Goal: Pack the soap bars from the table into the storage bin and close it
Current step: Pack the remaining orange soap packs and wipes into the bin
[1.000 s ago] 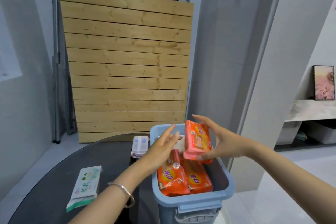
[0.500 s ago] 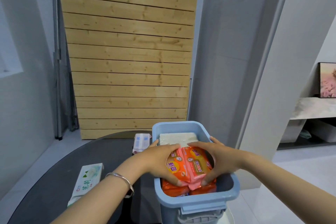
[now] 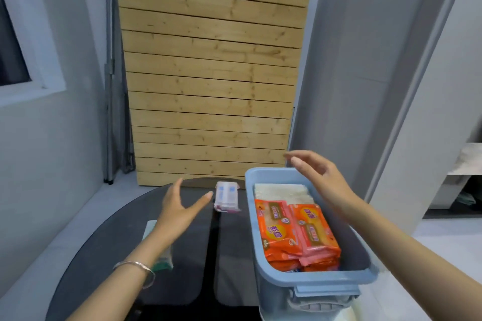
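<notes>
1. One dark round table at the near left, grey walls behind, wooden slat panel leaning at the far side.
2. Blue storage bin open at the table's right edge, long axis running near to far.
3. Inside, orange soap bars and a pink soap bar lying flat, lengthwise with the bin; pale packet at the far end.
4. White soap bar on the table just left of the bin, lengthwise near to far.
5. Green-and-white pack on the table, partly hidden under the left forearm.
6. Left hand spread wide and empty, near the white soap bar, not touching.
7. Right hand empty, fingers apart, above the bin's far right rim.
</notes>
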{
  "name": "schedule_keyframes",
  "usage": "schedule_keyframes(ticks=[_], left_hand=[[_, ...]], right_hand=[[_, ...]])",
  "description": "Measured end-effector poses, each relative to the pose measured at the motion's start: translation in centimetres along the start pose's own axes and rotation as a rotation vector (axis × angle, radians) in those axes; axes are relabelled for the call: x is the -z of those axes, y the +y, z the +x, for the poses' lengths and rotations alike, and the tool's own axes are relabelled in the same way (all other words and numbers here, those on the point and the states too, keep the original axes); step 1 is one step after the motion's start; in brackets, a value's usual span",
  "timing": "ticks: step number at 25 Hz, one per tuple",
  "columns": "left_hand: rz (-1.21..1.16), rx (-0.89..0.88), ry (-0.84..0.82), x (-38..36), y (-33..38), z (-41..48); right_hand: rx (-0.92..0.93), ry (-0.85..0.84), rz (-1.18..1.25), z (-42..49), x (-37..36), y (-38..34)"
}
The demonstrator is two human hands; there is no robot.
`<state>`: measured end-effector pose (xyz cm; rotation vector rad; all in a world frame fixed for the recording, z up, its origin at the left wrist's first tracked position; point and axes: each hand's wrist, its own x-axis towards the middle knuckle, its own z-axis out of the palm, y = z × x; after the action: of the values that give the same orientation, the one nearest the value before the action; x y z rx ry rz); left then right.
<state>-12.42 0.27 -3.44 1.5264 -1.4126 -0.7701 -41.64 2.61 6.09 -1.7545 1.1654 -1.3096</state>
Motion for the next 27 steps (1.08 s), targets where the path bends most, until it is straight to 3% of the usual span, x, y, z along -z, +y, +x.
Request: schedule_keyframes(ticks=[4, 8, 13, 15, 17, 20, 24, 27], left_hand=[[0.458, 0.265, 0.013, 3.2, -6.6, 0.1], [0.409, 0.269, -0.004, 2.5, -9.8, -1.6], [0.757, 0.348, -0.086, 2.2, -7.7, 0.1], [0.528, 0.400, -0.152, 3.1, -6.4, 1.0], [0.082, 0.422, -0.238, 4.1, -4.2, 0.7], [-0.290, 0.281, -0.321, 4.0, 1.2, -0.4], [-0.517, 0.123, -0.462, 2.0, 9.1, -1.2], [-0.485, 0.013, -0.368, -0.7, 13.8, -2.8]], right_hand=[[-0.013, -0.070, -0.114, 1.4, -6.0, 1.3], [0.077, -0.283, -0.485, 0.9, -8.4, 3.6], [0.048, -0.234, -0.418, 0.3, -7.6, 3.8], [0.027, -0.226, -0.415, 0.1, -7.5, 3.7], [0.007, -0.219, -0.410, 0.1, -7.6, 3.0], [-0.019, -0.159, -0.231, -0.4, -7.7, 0.6], [-0.010, -0.373, 0.044, -1.8, -6.8, -3.9], [0.036, -0.304, -0.023, -2.9, -4.5, -6.0]])
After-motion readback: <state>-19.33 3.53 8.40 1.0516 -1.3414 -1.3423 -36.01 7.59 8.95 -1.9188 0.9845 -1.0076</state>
